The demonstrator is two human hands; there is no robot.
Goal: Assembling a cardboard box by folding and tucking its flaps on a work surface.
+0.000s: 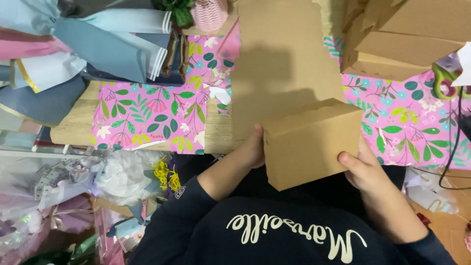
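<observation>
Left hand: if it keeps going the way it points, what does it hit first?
The left hand points up-right and already touches the box. Past that, probably the flat cardboard sheet; depth is unclear.

A plain brown cardboard box is sitting near, right of centre, between two hands. More brown folded boxes are piling far right; a flat brown cardboard sheet is lying far centre.

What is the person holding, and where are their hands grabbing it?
A plain brown rectangular cardboard box. The left hand presses its left side, and the right hand grips its right side, thumb on the front face near the lower right corner.
</observation>
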